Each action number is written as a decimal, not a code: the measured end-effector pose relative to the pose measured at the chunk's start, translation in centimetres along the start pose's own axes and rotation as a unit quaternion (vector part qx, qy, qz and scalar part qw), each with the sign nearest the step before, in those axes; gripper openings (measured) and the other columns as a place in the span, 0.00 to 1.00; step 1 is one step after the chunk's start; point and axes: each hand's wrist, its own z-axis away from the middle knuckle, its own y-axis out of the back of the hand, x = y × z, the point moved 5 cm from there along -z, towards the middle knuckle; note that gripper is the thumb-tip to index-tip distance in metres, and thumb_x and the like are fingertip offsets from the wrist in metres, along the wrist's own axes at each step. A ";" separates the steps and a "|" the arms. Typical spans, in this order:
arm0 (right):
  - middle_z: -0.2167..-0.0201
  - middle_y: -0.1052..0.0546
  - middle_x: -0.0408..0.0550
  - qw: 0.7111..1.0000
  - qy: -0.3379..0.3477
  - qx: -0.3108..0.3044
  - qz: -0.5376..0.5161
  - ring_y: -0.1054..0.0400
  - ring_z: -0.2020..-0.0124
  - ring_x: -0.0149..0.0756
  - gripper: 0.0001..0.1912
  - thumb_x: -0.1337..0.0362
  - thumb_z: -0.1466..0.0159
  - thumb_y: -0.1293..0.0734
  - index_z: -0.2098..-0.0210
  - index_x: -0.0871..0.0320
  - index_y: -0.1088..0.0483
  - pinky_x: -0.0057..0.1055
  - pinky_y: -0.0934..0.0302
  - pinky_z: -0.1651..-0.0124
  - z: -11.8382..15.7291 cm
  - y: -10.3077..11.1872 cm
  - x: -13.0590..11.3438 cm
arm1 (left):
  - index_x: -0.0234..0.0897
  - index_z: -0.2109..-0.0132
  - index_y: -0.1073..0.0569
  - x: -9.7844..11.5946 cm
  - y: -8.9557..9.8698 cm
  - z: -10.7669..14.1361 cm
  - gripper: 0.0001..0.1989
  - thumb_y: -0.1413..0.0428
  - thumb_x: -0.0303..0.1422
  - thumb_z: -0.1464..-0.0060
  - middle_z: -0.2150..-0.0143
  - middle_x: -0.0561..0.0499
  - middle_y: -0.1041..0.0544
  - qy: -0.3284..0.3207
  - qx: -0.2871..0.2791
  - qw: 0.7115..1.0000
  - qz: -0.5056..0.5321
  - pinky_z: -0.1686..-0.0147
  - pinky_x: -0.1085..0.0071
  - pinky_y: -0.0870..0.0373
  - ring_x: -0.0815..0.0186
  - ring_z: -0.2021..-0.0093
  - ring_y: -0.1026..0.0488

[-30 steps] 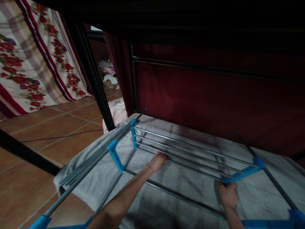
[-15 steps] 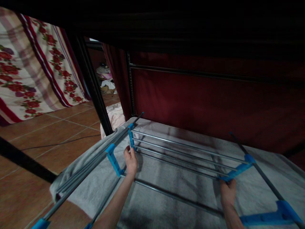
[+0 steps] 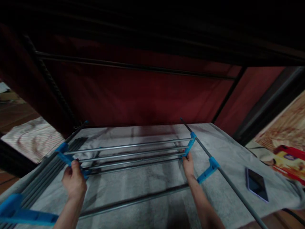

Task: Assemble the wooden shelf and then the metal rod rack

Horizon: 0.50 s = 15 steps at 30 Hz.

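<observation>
A partly assembled rack of grey metal tubes (image 3: 133,156) and blue plastic brackets lies on a pale grey blanket (image 3: 133,197). My left hand (image 3: 75,183) is closed on the left blue bracket (image 3: 65,156), thumb on top, where several parallel tubes end. At the other end of these tubes, my right hand (image 3: 188,165) grips the lower part of the right blue bracket (image 3: 190,144); its fingertips are partly hidden. Both brackets sit on long side poles. Closer to me are another blue bracket (image 3: 208,170) at right, one (image 3: 21,210) at lower left, and a crossing tube (image 3: 133,201).
Several loose grey tubes (image 3: 45,181) lie along the left side. A phone (image 3: 256,184) rests on the blanket at right, near a red and yellow package (image 3: 289,162). Dark red cloth (image 3: 143,95) hangs behind, under a low dark frame (image 3: 152,35).
My view has swung right, bringing the phone and package into sight. My left hand, earlier beside the left bracket with fingers loosely bent, is now closed on it. My right hand stays at the right bracket.
</observation>
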 end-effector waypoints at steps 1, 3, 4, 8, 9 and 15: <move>0.52 0.22 0.52 1.000 0.000 0.002 0.000 0.31 0.49 0.45 0.25 0.62 0.45 0.41 0.49 0.58 0.30 0.41 0.41 0.42 0.1 0.0 0.1 | 0.42 0.72 0.35 0.3 0.0 0.2 0.20 0.54 0.52 0.45 0.78 0.58 0.36 0.017 0.002 1.000 0.011 0.58 0.55 0.25 0.62 0.70 0.33; 0.52 0.22 0.52 1.000 -0.003 0.007 0.002 0.31 0.51 0.44 0.26 0.62 0.45 0.41 0.48 0.57 0.30 0.42 0.40 0.43 0.2 -0.1 0.2 | 0.42 0.72 0.35 1.0 0.1 0.7 0.19 0.53 0.52 0.46 0.77 0.58 0.35 0.033 0.014 0.999 0.028 0.56 0.54 0.26 0.60 0.68 0.31; 0.52 0.22 0.52 1.000 -0.004 0.010 0.003 0.31 0.51 0.44 0.26 0.62 0.44 0.41 0.47 0.57 0.31 0.41 0.40 0.44 0.3 -0.1 0.3 | 0.42 0.72 0.35 1.4 0.1 1.0 0.19 0.53 0.53 0.47 0.76 0.57 0.35 0.034 0.018 0.999 0.031 0.56 0.53 0.26 0.60 0.67 0.30; 0.51 0.23 0.54 1.000 -0.010 0.021 0.011 0.31 0.51 0.45 0.26 0.61 0.43 0.41 0.46 0.59 0.32 0.41 0.40 0.44 0.3 0.0 0.5 | 0.42 0.74 0.36 1.9 0.1 1.3 0.20 0.52 0.53 0.49 0.77 0.57 0.33 0.042 0.022 0.998 0.035 0.56 0.52 0.27 0.57 0.65 0.29; 0.51 0.23 0.54 1.000 -0.011 0.022 0.012 0.31 0.51 0.45 0.26 0.61 0.44 0.41 0.47 0.60 0.32 0.41 0.40 0.44 0.2 0.0 0.5 | 0.42 0.74 0.35 1.7 0.1 1.2 0.20 0.51 0.53 0.49 0.77 0.57 0.32 0.050 0.027 0.998 0.039 0.56 0.52 0.27 0.57 0.65 0.29; 0.55 0.22 0.54 1.000 -0.010 0.020 0.000 0.30 0.53 0.46 0.23 0.61 0.46 0.41 0.53 0.59 0.29 0.42 0.39 0.46 -0.2 -0.1 -0.3 | 0.43 0.68 0.26 -0.7 -0.3 -0.2 0.17 0.45 0.51 0.53 0.74 0.55 0.26 0.090 -0.032 0.992 0.082 0.52 0.47 0.29 0.53 0.63 0.27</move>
